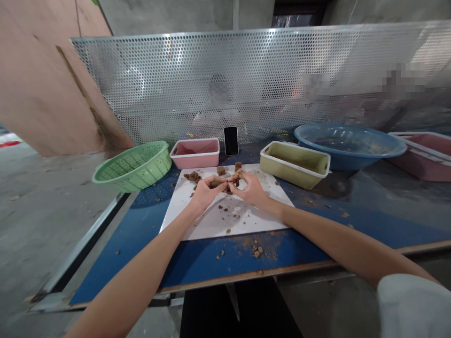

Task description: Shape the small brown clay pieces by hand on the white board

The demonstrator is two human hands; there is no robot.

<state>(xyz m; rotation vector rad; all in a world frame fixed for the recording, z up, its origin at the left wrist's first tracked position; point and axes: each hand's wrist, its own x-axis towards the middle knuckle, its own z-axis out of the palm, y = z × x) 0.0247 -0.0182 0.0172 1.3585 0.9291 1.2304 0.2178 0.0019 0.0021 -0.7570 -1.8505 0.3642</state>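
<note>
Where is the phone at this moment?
The phone stands upright near the head view's upper centre, just right of a pink basket and beyond the white board.

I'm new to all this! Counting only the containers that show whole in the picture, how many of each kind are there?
Bins: 2 (pink bin and olive bin)
Baskets: 1 (green basket)
Basins: 1 (blue basin)
Total: 4
</note>
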